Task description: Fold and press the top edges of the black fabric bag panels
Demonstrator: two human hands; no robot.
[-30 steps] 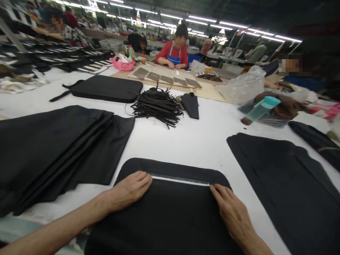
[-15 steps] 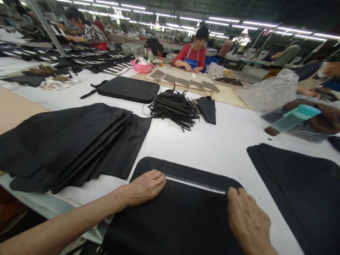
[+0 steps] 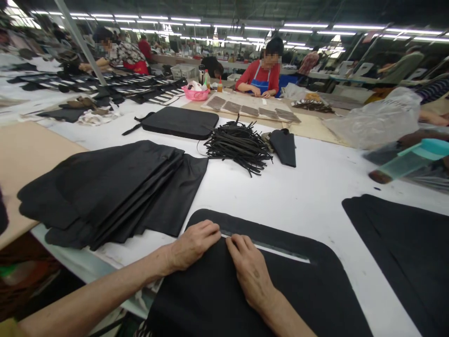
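A large black leather-like panel with rounded far corners lies in front of me, its near part hanging over the table edge. A narrow white line runs across it below the far edge; I cannot tell if it is a strip or an opening. At the left end of this line my left hand has its fingers bent and pressed together on the panel. Close beside it, my right hand pinches the material along the line's lower edge. The undersides of both sets of fingertips are hidden.
Fanned black pieces lie left, more black panels right. Beyond are a bundle of black strips, a padded black piece and a turquoise-lidded bottle. A co-worker in red works across the table.
My right hand has moved left along the white line, from the panel's right side to close beside my left hand. My left hand stays at the line's left end. The view has shifted slightly.
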